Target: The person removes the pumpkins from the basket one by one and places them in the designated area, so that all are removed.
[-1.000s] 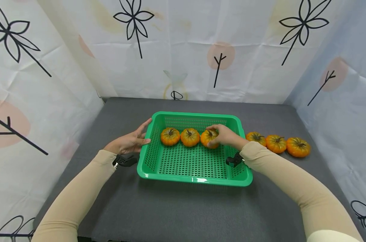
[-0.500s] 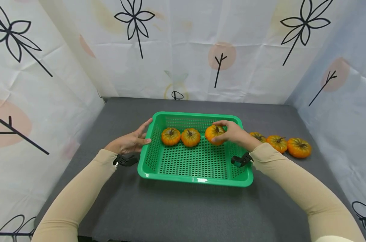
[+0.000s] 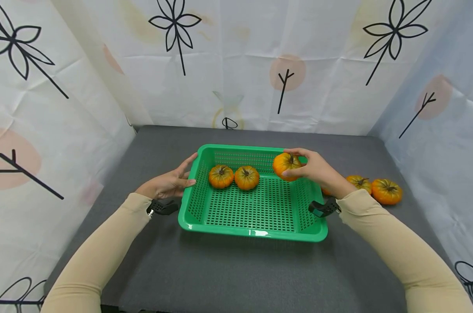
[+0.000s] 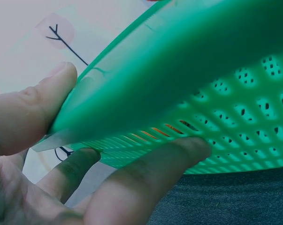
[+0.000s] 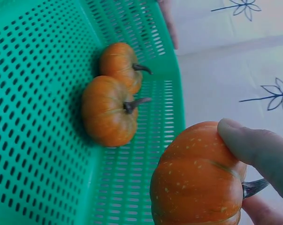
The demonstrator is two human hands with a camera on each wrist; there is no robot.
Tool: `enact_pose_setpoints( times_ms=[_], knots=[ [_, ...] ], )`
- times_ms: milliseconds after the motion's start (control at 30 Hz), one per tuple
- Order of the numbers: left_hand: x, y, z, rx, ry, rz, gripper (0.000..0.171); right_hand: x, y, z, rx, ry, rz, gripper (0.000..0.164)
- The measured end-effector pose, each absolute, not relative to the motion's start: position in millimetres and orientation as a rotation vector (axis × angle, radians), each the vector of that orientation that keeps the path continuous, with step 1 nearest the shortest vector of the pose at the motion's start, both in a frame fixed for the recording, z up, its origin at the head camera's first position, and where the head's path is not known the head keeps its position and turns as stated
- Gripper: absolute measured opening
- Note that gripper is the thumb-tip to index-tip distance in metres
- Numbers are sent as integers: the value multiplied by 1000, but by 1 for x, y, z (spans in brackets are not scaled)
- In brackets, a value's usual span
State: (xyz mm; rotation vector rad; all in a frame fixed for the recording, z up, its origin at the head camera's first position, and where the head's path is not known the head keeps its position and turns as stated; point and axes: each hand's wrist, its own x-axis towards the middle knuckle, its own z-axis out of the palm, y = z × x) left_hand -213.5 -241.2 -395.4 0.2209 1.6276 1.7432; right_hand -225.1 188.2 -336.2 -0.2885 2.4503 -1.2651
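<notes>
Orange ribbed pumpkin with a dark curved stem (image 3: 285, 164): located over the back right part of a rectangular green perforated plastic basket (image 3: 228, 230), apart from the other contents. The right hand (image 3: 317, 168) grips it, thumb on the near side and fingers behind. The right wrist view shows pale specks on its skin and a digit pressed near the stem.

The basket stands on a dark grey surface (image 3: 228, 274). The left hand (image 3: 167, 184) is at its left end, fingers extended and spread, thumb against the rim; the left wrist view shows one finger on the perforated outer wall below that rim.

Inside the basket, toward the back left, sit two ribbed orange pumpkins, side by side: a left one (image 3: 221, 176) and a right one (image 3: 246, 178), stems upward, each apart from the held one.

To the right of the basket, on the surface, two further orange pumpkins (image 3: 386, 191) are plainly visible; an orange edge (image 3: 325, 191) beside the right hand's wrist is mostly hidden.

Both arms wear beige sleeves (image 3: 99, 243), and a black band (image 3: 163, 207) shows at each wrist. Behind and to both sides hangs white fabric (image 3: 236, 39), printed with black line-drawn plants and peach discs.
</notes>
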Motion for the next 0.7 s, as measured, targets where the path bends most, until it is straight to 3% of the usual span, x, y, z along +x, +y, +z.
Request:
enact_pose_setpoints(
  times_ms=[700],
  knots=[
    [-213,-240,-396,218,1632,1745,96,-193,224,-319,-182,2585,-1364,81]
  ],
)
